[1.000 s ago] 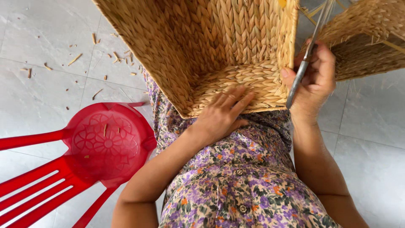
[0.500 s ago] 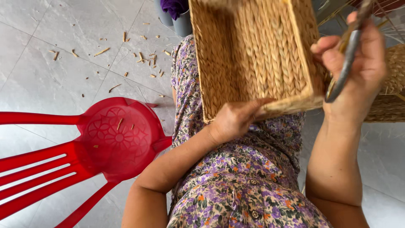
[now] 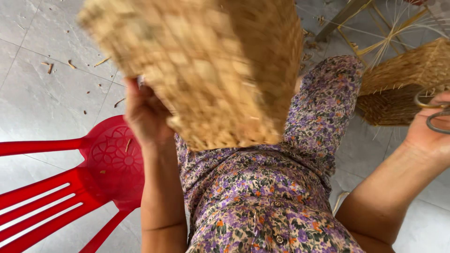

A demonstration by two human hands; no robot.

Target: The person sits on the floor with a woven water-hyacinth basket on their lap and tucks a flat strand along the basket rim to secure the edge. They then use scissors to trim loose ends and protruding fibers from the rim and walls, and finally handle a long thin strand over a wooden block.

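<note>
The left hand (image 3: 143,112) grips the blurred woven basket (image 3: 206,70) by its edge, lifted above the lap. The right hand (image 3: 429,129), well to the side, holds what seem to be scissors (image 3: 433,115). Best to steady the basket before trimming strands.

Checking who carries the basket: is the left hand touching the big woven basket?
Touching. In the head view the left hand grips the edge of the blurred woven basket, fingers behind it.
</note>
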